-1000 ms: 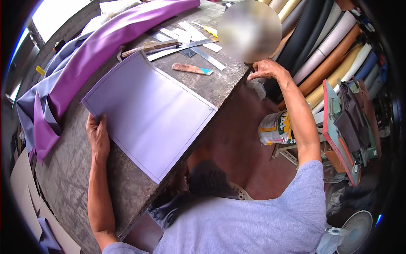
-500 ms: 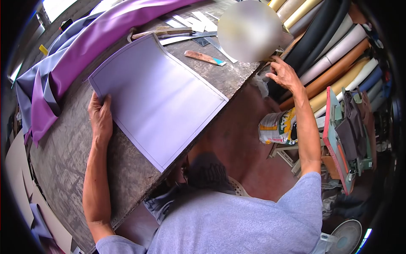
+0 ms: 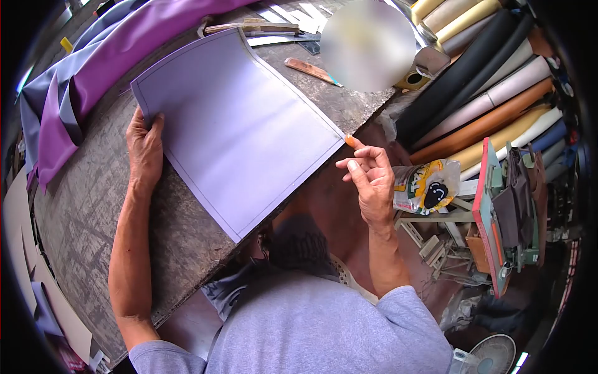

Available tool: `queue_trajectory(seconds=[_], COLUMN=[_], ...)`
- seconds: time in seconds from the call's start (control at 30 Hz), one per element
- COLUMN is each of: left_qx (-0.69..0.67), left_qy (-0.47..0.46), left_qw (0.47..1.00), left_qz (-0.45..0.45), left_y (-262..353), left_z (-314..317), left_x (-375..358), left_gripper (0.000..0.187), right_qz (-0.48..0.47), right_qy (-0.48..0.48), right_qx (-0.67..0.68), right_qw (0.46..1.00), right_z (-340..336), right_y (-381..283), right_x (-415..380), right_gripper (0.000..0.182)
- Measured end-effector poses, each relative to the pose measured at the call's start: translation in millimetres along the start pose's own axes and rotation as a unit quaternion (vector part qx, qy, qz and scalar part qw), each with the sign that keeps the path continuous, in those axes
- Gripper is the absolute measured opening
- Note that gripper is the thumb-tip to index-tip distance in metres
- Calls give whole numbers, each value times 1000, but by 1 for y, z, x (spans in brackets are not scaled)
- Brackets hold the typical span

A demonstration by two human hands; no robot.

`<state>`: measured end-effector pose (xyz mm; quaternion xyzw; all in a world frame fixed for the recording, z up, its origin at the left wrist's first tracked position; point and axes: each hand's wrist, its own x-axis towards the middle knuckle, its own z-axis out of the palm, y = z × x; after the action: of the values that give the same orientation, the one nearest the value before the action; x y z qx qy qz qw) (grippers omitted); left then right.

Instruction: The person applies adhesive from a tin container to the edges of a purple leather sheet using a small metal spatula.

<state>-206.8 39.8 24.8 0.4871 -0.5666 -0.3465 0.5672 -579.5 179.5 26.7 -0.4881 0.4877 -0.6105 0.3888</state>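
A lilac rectangular sheet (image 3: 230, 131) with a line along its borders lies on the dark worktable, its far end curving upward. My left hand (image 3: 145, 146) grips the sheet's left edge, thumb on top and fingers underneath. At the sheet's right corner is my right hand (image 3: 369, 174), its index fingertip, orange-coloured, touching or almost touching the corner. The other fingers of that hand are loosely bent and apart, with nothing held between them. A cutter with a brown handle (image 3: 310, 70) lies beyond the sheet.
The worktable (image 3: 187, 249) has purple material (image 3: 124, 59) along its far left side. Wooden-handled tools (image 3: 252, 28) and white strips (image 3: 305, 19) lie at the back. Material rolls (image 3: 498, 93) fill the right, above a printed bag (image 3: 430, 187). A fan (image 3: 492, 355) stands lower right.
My right hand has come down and left from beyond the table's edge to the sheet's right corner. My left hand still grips the sheet. The view has shifted slightly.
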Motion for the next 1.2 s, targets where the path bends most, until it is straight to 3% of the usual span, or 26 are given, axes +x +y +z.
queue_trajectory(seconds=[0.2, 0.5, 0.63, 1.17, 1.2], left_qx=[-8, -28, -29, -46, -58], left_qy=[0, 3, 9, -1, 20], left_qw=[1000, 999, 999, 998, 998], left_qz=[-7, -18, -29, -49, -19], left_y=[-7, 5, 6, 11, 12], left_z=[-2, 1, 2, 3, 8], left_x=[0, -3, -4, -3, -3], left_gripper=[23, 22, 22, 24, 25], right_qz=[-7, -68, -170, -312, -320], right_qy=[-8, -42, -66, -145, -149], right_qx=[-54, -275, -339, -400, -404], right_qw=[999, 958, 923, 849, 844], right_z=[3, 14, 29, 84, 87], right_y=[16, 6, 4, 2, 3], right_x=[5, -8, -20, -72, -74], right_gripper=[19, 18, 20, 21, 20])
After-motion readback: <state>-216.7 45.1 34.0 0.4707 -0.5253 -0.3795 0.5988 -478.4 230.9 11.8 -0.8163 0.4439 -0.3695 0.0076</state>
